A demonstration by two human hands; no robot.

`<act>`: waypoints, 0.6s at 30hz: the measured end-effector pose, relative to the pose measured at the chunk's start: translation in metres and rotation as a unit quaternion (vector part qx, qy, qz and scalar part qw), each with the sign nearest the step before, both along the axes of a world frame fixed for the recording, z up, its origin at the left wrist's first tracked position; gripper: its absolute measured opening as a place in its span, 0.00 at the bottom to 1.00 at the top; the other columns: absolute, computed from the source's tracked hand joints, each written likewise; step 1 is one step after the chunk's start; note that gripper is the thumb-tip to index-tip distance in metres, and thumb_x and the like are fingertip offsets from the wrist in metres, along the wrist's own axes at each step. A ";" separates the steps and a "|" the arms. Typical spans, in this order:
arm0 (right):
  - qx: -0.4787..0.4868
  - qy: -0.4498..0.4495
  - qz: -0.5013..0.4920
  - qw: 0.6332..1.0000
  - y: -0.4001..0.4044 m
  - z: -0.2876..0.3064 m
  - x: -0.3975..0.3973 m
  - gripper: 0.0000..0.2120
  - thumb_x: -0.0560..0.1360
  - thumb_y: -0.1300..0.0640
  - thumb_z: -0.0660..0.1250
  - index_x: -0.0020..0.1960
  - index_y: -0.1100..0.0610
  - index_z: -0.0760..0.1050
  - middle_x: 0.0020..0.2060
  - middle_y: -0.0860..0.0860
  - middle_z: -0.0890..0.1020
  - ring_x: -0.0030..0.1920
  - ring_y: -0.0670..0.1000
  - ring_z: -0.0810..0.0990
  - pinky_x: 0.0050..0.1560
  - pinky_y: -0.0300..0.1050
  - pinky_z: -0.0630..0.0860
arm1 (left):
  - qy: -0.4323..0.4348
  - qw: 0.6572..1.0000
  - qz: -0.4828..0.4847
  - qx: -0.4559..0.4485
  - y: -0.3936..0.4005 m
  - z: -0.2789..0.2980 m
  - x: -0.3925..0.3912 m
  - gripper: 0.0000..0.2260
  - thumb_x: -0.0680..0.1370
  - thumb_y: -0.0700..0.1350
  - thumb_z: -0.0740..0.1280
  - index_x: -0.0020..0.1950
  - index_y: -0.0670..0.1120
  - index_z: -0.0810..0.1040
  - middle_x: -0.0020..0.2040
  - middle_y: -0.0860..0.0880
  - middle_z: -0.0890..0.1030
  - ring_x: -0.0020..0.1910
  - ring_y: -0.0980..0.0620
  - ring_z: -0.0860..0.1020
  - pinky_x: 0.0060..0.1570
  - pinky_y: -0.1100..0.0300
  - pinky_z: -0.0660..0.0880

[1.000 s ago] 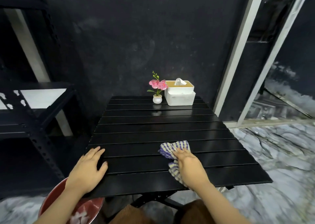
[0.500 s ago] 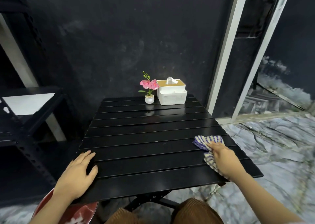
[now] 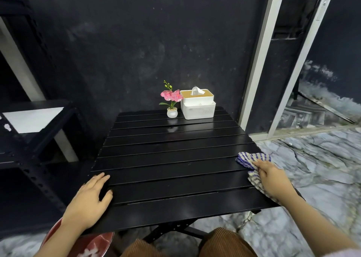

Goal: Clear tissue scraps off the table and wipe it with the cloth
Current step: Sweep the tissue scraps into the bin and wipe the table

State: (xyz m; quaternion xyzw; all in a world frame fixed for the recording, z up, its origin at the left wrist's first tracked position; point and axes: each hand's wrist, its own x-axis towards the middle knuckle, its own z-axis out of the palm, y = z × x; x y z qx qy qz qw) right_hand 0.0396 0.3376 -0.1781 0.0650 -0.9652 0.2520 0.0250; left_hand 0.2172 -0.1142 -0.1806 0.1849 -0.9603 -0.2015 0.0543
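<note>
A black slatted table (image 3: pixel 172 159) fills the middle of the view. My right hand (image 3: pixel 271 178) presses a blue-and-white striped cloth (image 3: pixel 252 160) flat at the table's right edge, and part of the cloth hangs past that edge. My left hand (image 3: pixel 90 202) lies flat with fingers spread on the table's near left corner, holding nothing. A red bin (image 3: pixel 88 245) with white tissue scraps inside sits on the floor below the left corner. No scraps show on the table top.
A white tissue box (image 3: pixel 198 106) and a small potted pink flower (image 3: pixel 172 104) stand at the table's far edge against the dark wall. A black metal shelf (image 3: pixel 29 131) is at the left. Marbled floor (image 3: pixel 312 168) spreads to the right.
My right hand has slid the cloth from the table's front middle across to its right edge. My left hand has stayed on the near left corner.
</note>
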 end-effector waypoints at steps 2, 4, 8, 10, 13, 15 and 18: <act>-0.002 -0.004 -0.001 1.000 0.000 -0.001 0.000 0.18 0.77 0.65 0.54 0.63 0.58 0.73 0.66 0.58 0.73 0.68 0.57 0.68 0.70 0.48 0.62 | 0.000 1.000 0.002 0.001 0.001 0.000 0.001 0.24 0.78 0.50 0.61 0.74 0.50 0.62 0.76 0.51 0.60 0.76 0.51 0.55 0.76 0.53 0.53; -0.005 -0.006 -0.003 1.000 0.000 -0.001 0.000 0.18 0.77 0.65 0.54 0.63 0.57 0.73 0.66 0.58 0.72 0.68 0.57 0.68 0.70 0.48 0.61 | 0.002 1.000 0.005 0.003 0.002 0.002 0.002 0.24 0.78 0.50 0.61 0.74 0.50 0.61 0.76 0.51 0.60 0.76 0.51 0.56 0.75 0.53 0.53; -0.014 -0.013 -0.008 1.000 0.000 0.000 0.001 0.17 0.77 0.63 0.54 0.63 0.56 0.72 0.67 0.57 0.72 0.69 0.57 0.67 0.71 0.50 0.62 | 0.003 1.000 0.008 0.004 0.004 0.003 0.002 0.24 0.78 0.50 0.61 0.74 0.50 0.61 0.76 0.51 0.60 0.76 0.51 0.56 0.75 0.53 0.53; -0.023 -0.012 -0.010 1.000 -0.001 0.000 0.002 0.17 0.77 0.63 0.54 0.63 0.56 0.73 0.66 0.57 0.73 0.68 0.58 0.68 0.70 0.50 0.64 | 0.003 1.000 0.009 0.003 0.004 0.003 0.002 0.24 0.78 0.50 0.61 0.74 0.50 0.61 0.76 0.51 0.60 0.76 0.51 0.56 0.75 0.53 0.53; -0.036 -0.002 -0.016 0.999 -0.001 0.000 0.002 0.16 0.77 0.64 0.55 0.62 0.57 0.74 0.65 0.57 0.74 0.67 0.58 0.70 0.68 0.50 0.65 | 0.007 1.000 0.012 0.005 0.005 0.003 0.002 0.24 0.78 0.51 0.60 0.74 0.50 0.61 0.76 0.52 0.60 0.76 0.52 0.55 0.75 0.54 0.52; -0.043 0.009 -0.017 0.999 -0.001 0.000 0.002 0.15 0.77 0.64 0.56 0.61 0.58 0.75 0.63 0.57 0.75 0.65 0.57 0.71 0.67 0.49 0.65 | 0.007 1.000 0.011 0.007 0.004 0.002 0.002 0.24 0.78 0.51 0.61 0.74 0.50 0.61 0.76 0.52 0.60 0.76 0.52 0.55 0.75 0.54 0.52; -0.049 0.020 -0.014 0.998 -0.001 -0.002 0.000 0.14 0.76 0.65 0.58 0.59 0.59 0.76 0.62 0.57 0.77 0.65 0.57 0.72 0.67 0.48 0.65 | 0.006 1.000 0.006 0.003 0.003 0.003 0.002 0.24 0.78 0.51 0.60 0.74 0.50 0.60 0.76 0.52 0.59 0.76 0.52 0.55 0.75 0.54 0.52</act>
